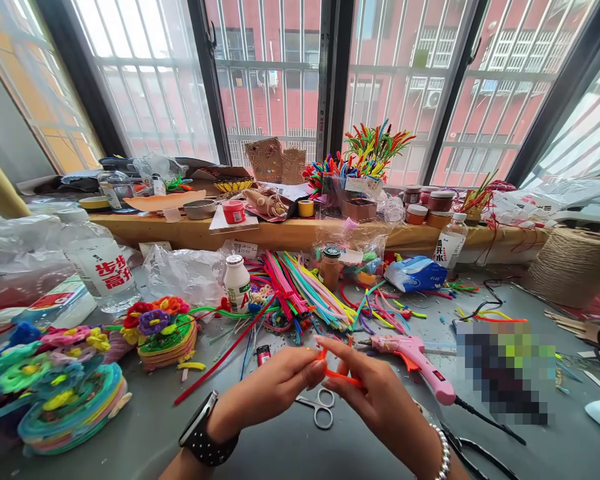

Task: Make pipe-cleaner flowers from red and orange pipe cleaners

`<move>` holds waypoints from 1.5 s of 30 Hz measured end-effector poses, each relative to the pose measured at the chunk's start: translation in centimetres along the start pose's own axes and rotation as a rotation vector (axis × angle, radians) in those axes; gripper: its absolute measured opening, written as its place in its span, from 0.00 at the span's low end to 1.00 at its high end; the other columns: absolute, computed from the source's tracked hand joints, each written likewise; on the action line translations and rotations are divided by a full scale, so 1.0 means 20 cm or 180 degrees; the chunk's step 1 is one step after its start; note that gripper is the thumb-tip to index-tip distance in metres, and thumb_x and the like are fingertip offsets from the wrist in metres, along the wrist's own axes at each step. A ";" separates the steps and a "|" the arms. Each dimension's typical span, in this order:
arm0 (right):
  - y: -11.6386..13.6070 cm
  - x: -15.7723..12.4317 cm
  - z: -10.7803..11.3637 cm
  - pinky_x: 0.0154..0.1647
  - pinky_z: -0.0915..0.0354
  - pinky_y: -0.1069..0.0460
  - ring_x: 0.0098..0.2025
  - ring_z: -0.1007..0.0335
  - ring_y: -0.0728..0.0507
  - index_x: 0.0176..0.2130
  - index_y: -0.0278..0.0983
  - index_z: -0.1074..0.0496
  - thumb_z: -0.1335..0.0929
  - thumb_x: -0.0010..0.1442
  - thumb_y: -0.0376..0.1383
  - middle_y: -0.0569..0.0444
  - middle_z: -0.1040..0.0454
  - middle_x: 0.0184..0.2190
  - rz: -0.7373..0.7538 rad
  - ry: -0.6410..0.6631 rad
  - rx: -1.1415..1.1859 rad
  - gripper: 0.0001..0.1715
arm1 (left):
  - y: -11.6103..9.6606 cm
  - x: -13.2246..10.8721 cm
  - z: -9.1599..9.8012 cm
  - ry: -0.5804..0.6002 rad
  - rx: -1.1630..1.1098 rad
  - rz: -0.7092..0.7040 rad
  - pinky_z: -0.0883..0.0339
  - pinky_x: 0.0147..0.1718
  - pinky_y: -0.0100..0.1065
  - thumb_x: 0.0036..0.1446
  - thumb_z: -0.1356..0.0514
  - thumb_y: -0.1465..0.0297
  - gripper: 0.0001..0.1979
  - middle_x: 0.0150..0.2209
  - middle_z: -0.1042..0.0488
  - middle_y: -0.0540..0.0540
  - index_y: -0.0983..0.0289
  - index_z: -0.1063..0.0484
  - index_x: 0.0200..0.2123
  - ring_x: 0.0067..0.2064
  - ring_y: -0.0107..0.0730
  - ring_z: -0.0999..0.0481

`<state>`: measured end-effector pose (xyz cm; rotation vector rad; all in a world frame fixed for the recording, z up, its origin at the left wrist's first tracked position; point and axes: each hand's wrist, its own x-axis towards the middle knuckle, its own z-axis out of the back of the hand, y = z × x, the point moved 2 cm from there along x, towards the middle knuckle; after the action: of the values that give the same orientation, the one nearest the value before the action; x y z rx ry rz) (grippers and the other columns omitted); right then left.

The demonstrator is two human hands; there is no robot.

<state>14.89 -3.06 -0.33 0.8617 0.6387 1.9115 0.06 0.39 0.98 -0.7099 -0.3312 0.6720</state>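
Between my two hands is an orange pipe cleaner (344,379), bent into a curve. My left hand (285,373) pinches one part of it between thumb and fingertips. My right hand (367,387) has its fingers closed on the other part, with the index finger stretched toward the left fingertips. Small scissors (323,408) lie on the table just below, their blades partly hidden by the left hand. Beyond my right hand lies a pink glue gun (420,360). A lighter (263,355) sits behind the left hand.
Bundled pipe cleaners (305,290) lie across the middle of the grey table. Pipe-cleaner flower pieces (75,407) stand at left, near a large water bottle (97,267). A white bottle (237,283), a brown jar (329,267) and a twine spool (570,267) stand farther back.
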 end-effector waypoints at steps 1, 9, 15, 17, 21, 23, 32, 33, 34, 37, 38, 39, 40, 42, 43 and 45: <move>0.00 0.00 0.00 0.28 0.42 0.56 0.26 0.36 0.49 0.50 0.43 0.41 0.40 0.57 0.41 0.57 0.31 0.27 0.0054 0.0046 -0.0083 0.21 | 0.00 0.00 0.00 0.0031 -0.0046 0.0006 0.48 0.26 0.25 0.58 0.60 0.64 0.17 0.22 0.43 0.47 0.65 0.40 0.23 0.26 0.23 0.44; -0.01 0.00 -0.01 0.24 0.44 0.57 0.22 0.37 0.49 0.43 0.41 0.37 0.42 0.58 0.40 0.58 0.32 0.21 -0.0005 0.0021 -0.0441 0.14 | 0.00 0.01 0.01 0.0349 -0.0460 0.0028 0.48 0.26 0.25 0.57 0.60 0.63 0.18 0.22 0.45 0.47 0.65 0.42 0.21 0.25 0.23 0.45; -0.02 0.00 -0.03 0.22 0.47 0.57 0.21 0.39 0.50 0.37 0.39 0.37 0.42 0.58 0.39 0.60 0.34 0.19 -0.0094 0.0036 -0.0682 0.09 | 0.02 0.01 0.00 0.0400 -0.0155 0.0058 0.49 0.27 0.25 0.57 0.61 0.62 0.19 0.22 0.44 0.47 0.65 0.41 0.22 0.26 0.23 0.44; -0.02 0.00 -0.04 0.21 0.48 0.57 0.21 0.40 0.50 0.35 0.38 0.38 0.42 0.58 0.38 0.60 0.35 0.19 -0.0096 0.0030 -0.0664 0.08 | 0.02 0.01 -0.01 0.0369 -0.0054 0.0085 0.49 0.27 0.25 0.58 0.61 0.62 0.19 0.22 0.43 0.47 0.65 0.40 0.22 0.26 0.23 0.44; -0.02 0.00 -0.04 0.20 0.48 0.57 0.19 0.42 0.50 0.32 0.37 0.39 0.43 0.58 0.37 0.60 0.37 0.17 -0.0071 0.0006 -0.0497 0.08 | 0.02 0.01 -0.01 0.0261 0.0073 0.0075 0.49 0.26 0.25 0.58 0.61 0.63 0.19 0.22 0.43 0.47 0.65 0.39 0.23 0.25 0.23 0.44; -0.02 0.00 -0.04 0.19 0.48 0.57 0.18 0.42 0.50 0.31 0.37 0.39 0.43 0.59 0.36 0.60 0.37 0.16 -0.0028 -0.0020 -0.0433 0.08 | 0.01 0.01 -0.01 0.0209 0.0128 0.0050 0.48 0.26 0.25 0.58 0.61 0.63 0.19 0.22 0.42 0.47 0.65 0.39 0.23 0.26 0.23 0.43; -0.03 0.01 -0.06 0.22 0.45 0.55 0.22 0.35 0.46 0.33 0.36 0.35 0.45 0.59 0.34 0.51 0.29 0.23 0.0036 -0.0223 -0.1008 0.13 | 0.00 0.01 -0.01 -0.0105 0.0467 0.0016 0.43 0.32 0.27 0.58 0.61 0.64 0.16 0.31 0.32 0.51 0.64 0.37 0.33 0.32 0.27 0.36; -0.03 0.00 -0.06 0.23 0.45 0.55 0.23 0.34 0.46 0.33 0.36 0.35 0.45 0.59 0.34 0.51 0.29 0.23 0.0022 -0.0247 -0.1036 0.12 | 0.00 0.01 -0.01 -0.0201 0.0620 -0.0017 0.43 0.33 0.28 0.58 0.60 0.65 0.15 0.32 0.32 0.52 0.64 0.37 0.34 0.33 0.28 0.35; -0.04 0.00 -0.07 0.23 0.45 0.55 0.23 0.33 0.45 0.33 0.36 0.35 0.44 0.59 0.34 0.51 0.29 0.24 0.0013 -0.0264 -0.1061 0.12 | 0.00 0.02 -0.02 -0.0283 0.0774 -0.0067 0.43 0.34 0.30 0.58 0.60 0.66 0.14 0.33 0.32 0.52 0.64 0.38 0.34 0.33 0.29 0.35; -0.04 0.00 -0.08 0.23 0.45 0.54 0.24 0.33 0.45 0.34 0.36 0.35 0.44 0.59 0.33 0.51 0.28 0.25 0.0038 -0.0360 -0.1094 0.11 | 0.02 0.03 -0.06 -0.0381 0.1015 -0.0162 0.43 0.33 0.30 0.59 0.60 0.68 0.13 0.32 0.32 0.54 0.64 0.38 0.33 0.33 0.29 0.35; -0.03 0.00 -0.08 0.23 0.45 0.54 0.24 0.33 0.45 0.34 0.36 0.35 0.44 0.59 0.33 0.51 0.28 0.25 0.0053 -0.0406 -0.1067 0.11 | 0.03 0.03 -0.07 -0.0397 0.1004 -0.0148 0.42 0.31 0.30 0.59 0.60 0.68 0.13 0.31 0.33 0.54 0.64 0.39 0.33 0.31 0.29 0.35; -0.03 -0.01 -0.08 0.23 0.45 0.54 0.24 0.33 0.46 0.35 0.35 0.35 0.44 0.58 0.33 0.51 0.28 0.25 0.0061 -0.0458 -0.1010 0.11 | 0.04 0.03 -0.07 -0.0426 0.0969 -0.0118 0.42 0.30 0.29 0.59 0.60 0.68 0.13 0.30 0.33 0.53 0.65 0.40 0.32 0.30 0.29 0.35; -0.02 -0.01 -0.08 0.23 0.45 0.54 0.24 0.33 0.46 0.35 0.35 0.36 0.44 0.58 0.33 0.52 0.28 0.25 0.0047 -0.0518 -0.0929 0.10 | 0.04 0.03 -0.08 -0.0464 0.0918 -0.0082 0.42 0.29 0.29 0.59 0.61 0.68 0.13 0.30 0.33 0.53 0.65 0.40 0.32 0.29 0.28 0.36; -0.02 -0.01 -0.08 0.22 0.45 0.55 0.22 0.35 0.47 0.35 0.35 0.36 0.43 0.58 0.34 0.53 0.30 0.23 -0.0053 -0.0610 -0.0725 0.10 | 0.05 0.03 -0.09 -0.0546 0.0794 -0.0020 0.41 0.29 0.29 0.59 0.61 0.68 0.13 0.29 0.33 0.53 0.65 0.41 0.31 0.29 0.28 0.35; -0.01 -0.01 -0.08 0.22 0.46 0.55 0.21 0.36 0.48 0.35 0.35 0.36 0.43 0.58 0.35 0.54 0.31 0.21 -0.0125 -0.0649 -0.0624 0.10 | 0.06 0.03 -0.09 -0.0579 0.0720 -0.0005 0.41 0.29 0.29 0.59 0.61 0.68 0.12 0.29 0.33 0.53 0.65 0.42 0.32 0.29 0.28 0.35; -0.01 -0.01 -0.08 0.21 0.47 0.55 0.20 0.39 0.49 0.34 0.35 0.35 0.42 0.58 0.36 0.56 0.34 0.19 -0.0251 -0.0693 -0.0423 0.10 | 0.06 0.03 -0.08 -0.0627 0.0566 0.0015 0.41 0.30 0.29 0.59 0.61 0.67 0.11 0.30 0.33 0.53 0.65 0.42 0.33 0.30 0.28 0.35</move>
<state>13.84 -3.19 -1.48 0.9294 0.4041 1.7389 0.88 0.64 -0.96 -0.4760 -0.4445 0.7678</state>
